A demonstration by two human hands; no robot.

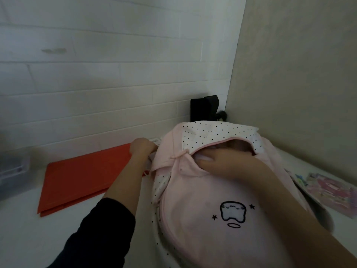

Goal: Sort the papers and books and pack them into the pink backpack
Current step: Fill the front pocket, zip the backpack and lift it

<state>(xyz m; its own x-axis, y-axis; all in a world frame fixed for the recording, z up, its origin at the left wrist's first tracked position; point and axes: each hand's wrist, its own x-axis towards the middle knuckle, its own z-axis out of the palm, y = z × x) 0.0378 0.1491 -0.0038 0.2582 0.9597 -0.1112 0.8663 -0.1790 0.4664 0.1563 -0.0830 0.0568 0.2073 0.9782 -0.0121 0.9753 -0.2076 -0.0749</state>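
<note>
The pink backpack (202,202) with a black cartoon print lies on the white table, its top toward the wall and its polka-dot lining showing. My right hand (222,161) grips the front edge of its open top, fingers curled into the opening. My left hand (143,147) grips the backpack's left edge near the top. An orange-red folder (85,175) lies flat on the table left of the backpack. What the backpack holds is hidden.
A colourful printed book or sheet (328,190) lies at the right edge. A black object (202,109) stands in the corner behind the backpack. A blurred grey container (13,171) sits at far left. White brick wall behind, beige wall on the right.
</note>
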